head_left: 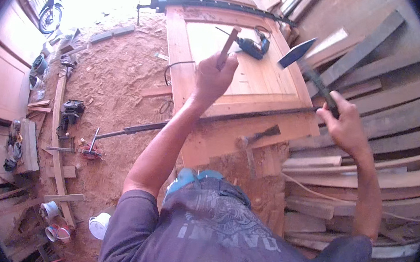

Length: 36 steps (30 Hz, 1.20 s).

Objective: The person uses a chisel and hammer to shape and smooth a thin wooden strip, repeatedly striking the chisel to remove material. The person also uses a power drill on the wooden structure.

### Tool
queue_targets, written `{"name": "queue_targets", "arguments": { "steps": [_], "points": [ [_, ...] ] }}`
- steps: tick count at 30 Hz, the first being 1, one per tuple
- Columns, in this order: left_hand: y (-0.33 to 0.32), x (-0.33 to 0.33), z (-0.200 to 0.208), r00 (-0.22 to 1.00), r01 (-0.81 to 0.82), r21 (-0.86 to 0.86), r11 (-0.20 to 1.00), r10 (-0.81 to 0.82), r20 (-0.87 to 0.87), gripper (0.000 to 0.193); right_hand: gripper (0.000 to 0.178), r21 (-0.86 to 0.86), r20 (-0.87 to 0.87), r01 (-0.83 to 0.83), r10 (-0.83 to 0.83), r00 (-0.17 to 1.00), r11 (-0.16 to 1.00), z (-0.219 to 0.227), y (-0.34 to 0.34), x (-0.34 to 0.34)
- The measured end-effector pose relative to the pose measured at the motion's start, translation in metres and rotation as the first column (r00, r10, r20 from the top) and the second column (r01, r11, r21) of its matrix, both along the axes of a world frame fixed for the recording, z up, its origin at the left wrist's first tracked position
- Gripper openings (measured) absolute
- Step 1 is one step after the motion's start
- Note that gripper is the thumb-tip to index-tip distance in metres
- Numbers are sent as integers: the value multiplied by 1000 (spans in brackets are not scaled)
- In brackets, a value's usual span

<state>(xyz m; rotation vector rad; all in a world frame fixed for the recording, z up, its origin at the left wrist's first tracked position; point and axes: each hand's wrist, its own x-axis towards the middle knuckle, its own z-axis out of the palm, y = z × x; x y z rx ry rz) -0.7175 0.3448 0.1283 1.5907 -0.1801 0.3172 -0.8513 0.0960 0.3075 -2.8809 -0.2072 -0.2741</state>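
My left hand (216, 76) is closed around a short wooden strip (229, 43), its upper end sticking up over a panelled wooden door (188, 98). Off the door's right edge, my right hand (345, 121) grips the dark handle of a hammer (297, 53), whose wedge-shaped head is raised up and to the left. A power drill (252, 46) with a long bit lies on the door panel just beyond my left hand. Nearer me, a dark tool with a flared end (260, 136) rests on the wood at the door's near end.
Bar clamps cross the door at its far end (222, 5) and near end (142, 128). Stacked boards (387, 133) fill the right side. Sawdust-covered ground (119, 72) lies left, with a white bucket (99, 225), wood scraps and a cable. A motorbike (51, 7) stands far left.
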Motion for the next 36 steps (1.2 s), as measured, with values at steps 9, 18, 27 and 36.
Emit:
{"name": "queue_targets", "arguments": {
  "steps": [9, 18, 27, 36],
  "points": [
    [111, -180, -261, 706, -247, -498, 831, -198, -680, 47, 15, 588, -354, 678, -612, 707, 442, -122, -36, -155],
    [36, -106, -384, 822, -204, -962, -181, -565, -69, 65, 21, 611, -593, 783, -589, 549, 113, -180, 7, -172],
    [40, -109, -362, 699, -277, -960, 51, -674, -237, 58, 16, 595, -601, 789, -567, 564, 155, -233, 32, -169],
    [95, -132, -322, 420, -187, -846, 499, -738, -528, 71, 53, 695, -583, 709, -482, 654, 122, -339, 47, -58]
  ]
}}
